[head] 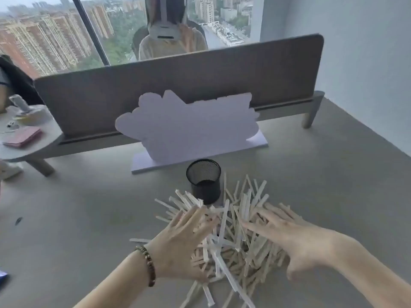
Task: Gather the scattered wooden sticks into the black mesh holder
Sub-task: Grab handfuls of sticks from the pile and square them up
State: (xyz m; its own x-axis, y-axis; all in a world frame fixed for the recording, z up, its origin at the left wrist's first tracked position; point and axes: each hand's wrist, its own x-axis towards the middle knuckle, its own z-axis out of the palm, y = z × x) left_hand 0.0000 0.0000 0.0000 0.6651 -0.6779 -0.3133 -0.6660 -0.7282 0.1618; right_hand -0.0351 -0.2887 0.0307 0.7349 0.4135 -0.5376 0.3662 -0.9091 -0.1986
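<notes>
Nearest, 2 bare hands spread flat over a loose heap of pale wooden sticks (231,236) on the grey table (89,207): the left hand (178,247), with a brown beaded bracelet (148,264) on its wrist, and the right hand (295,238), both open-fingered, apart, gripping nothing. Just beyond the heap stands the round black mesh holder (204,181), upright and seemingly empty. Raking the sticks forward could likely knock this light cup over. Farther back stands a pale cut-out sign (189,130).
</notes>
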